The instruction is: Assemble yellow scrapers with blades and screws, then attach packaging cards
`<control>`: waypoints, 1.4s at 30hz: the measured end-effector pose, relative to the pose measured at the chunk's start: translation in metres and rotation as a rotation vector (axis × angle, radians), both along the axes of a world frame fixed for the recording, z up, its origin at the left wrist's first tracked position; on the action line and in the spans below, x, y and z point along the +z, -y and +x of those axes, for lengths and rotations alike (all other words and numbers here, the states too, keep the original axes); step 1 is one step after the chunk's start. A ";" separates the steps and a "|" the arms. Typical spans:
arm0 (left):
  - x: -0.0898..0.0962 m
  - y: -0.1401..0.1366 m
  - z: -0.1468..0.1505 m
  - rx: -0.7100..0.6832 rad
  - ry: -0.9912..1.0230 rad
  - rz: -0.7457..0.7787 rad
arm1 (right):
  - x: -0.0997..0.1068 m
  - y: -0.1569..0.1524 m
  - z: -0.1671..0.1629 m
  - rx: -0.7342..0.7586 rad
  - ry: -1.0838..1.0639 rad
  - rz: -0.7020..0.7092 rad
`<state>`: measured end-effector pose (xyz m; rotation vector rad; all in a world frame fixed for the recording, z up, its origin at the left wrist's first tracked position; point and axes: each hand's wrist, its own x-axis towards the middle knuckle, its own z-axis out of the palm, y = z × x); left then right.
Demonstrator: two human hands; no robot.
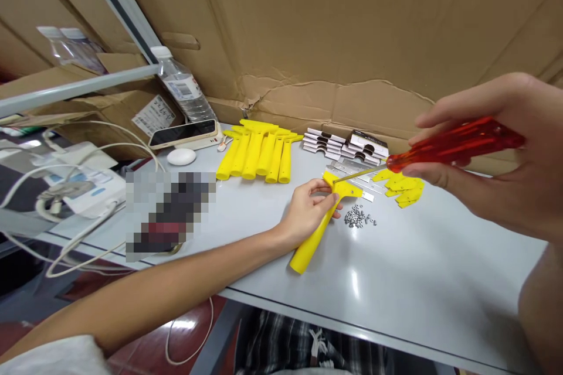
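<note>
So the yellow handle is mid-bench, butt end toward the front edge, and I'd guess it's light, stiff plastic, a bit slick, not fragile. Best grip is probably the neck, right where the left hand is pinched on it. Long axis slants from the front edge up toward the back right corner, T-shaped head farthest back. Right hand is wrapped round a red screwdriver, tip at that head.

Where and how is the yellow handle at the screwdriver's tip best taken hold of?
Probably around the upper part of the yellow handle, just below its wide head, from the left, as the left hand does: the tube narrows there, and the screwdriver reaches the head from the right.
</note>
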<state>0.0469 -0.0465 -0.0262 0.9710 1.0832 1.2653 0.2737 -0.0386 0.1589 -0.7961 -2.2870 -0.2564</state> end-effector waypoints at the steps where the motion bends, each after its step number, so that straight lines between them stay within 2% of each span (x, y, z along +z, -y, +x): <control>1: 0.001 0.000 0.000 0.005 0.001 -0.007 | 0.004 0.000 0.001 -0.002 0.056 0.037; 4: 0.004 -0.001 0.000 0.018 0.007 -0.031 | 0.012 -0.004 0.016 -0.024 0.150 0.083; 7: 0.008 0.000 0.001 0.028 0.036 -0.027 | 0.004 -0.011 0.044 -0.071 0.259 0.059; 9: 0.011 0.000 0.001 0.031 0.047 -0.022 | -0.015 -0.016 0.060 -0.124 0.348 -0.038; 12: 0.014 0.000 0.002 0.032 0.046 -0.019 | -0.055 -0.021 0.074 -0.325 0.459 -0.227; 16: 0.017 0.000 0.002 0.027 0.046 -0.034 | -0.099 -0.029 0.095 -0.220 0.379 -0.490; 21: 0.020 -0.003 0.000 0.022 0.069 -0.074 | -0.133 -0.060 0.150 -0.271 0.143 -0.507; 26: 0.022 -0.006 -0.001 0.085 0.087 -0.072 | -0.164 -0.086 0.182 -0.394 0.124 -0.482; 30: 0.024 -0.007 -0.002 0.074 0.090 -0.087 | -0.174 -0.090 0.182 -0.406 0.124 -0.491; 42: 0.023 -0.004 -0.001 0.040 0.061 -0.108 | -0.179 -0.095 0.185 -0.399 0.139 -0.501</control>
